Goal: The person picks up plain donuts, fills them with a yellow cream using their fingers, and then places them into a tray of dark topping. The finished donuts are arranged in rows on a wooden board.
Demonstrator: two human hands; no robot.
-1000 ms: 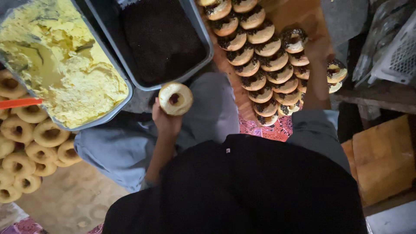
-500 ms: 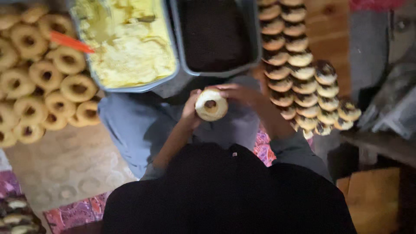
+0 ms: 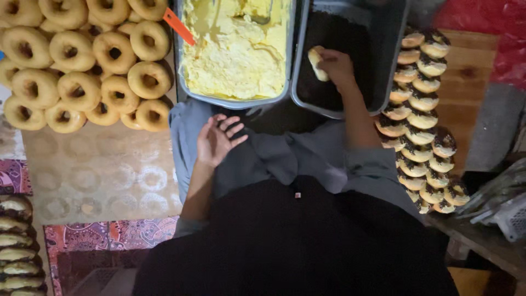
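My right hand (image 3: 337, 66) grips a cream-coated doughnut (image 3: 316, 62) and holds it on edge inside the grey tub of dark crumbs (image 3: 350, 55). My left hand (image 3: 216, 140) hovers over my lap, palm up, fingers spread, holding nothing. Beside the dark tub sits a grey tub of yellow cream (image 3: 235, 49) with an orange-handled tool (image 3: 179, 26) at its left rim.
Several plain doughnuts (image 3: 82, 66) lie on greasy paper (image 3: 98, 170) at the left. Rows of topped doughnuts (image 3: 422, 115) rest on a wooden board (image 3: 466, 82) at the right. More filled doughnuts (image 3: 16, 241) are stacked at the bottom left.
The doughnut went from my left hand, through both hands over my lap, into my right hand, which carried it into the dark crumb tub. My left hand now hangs open.
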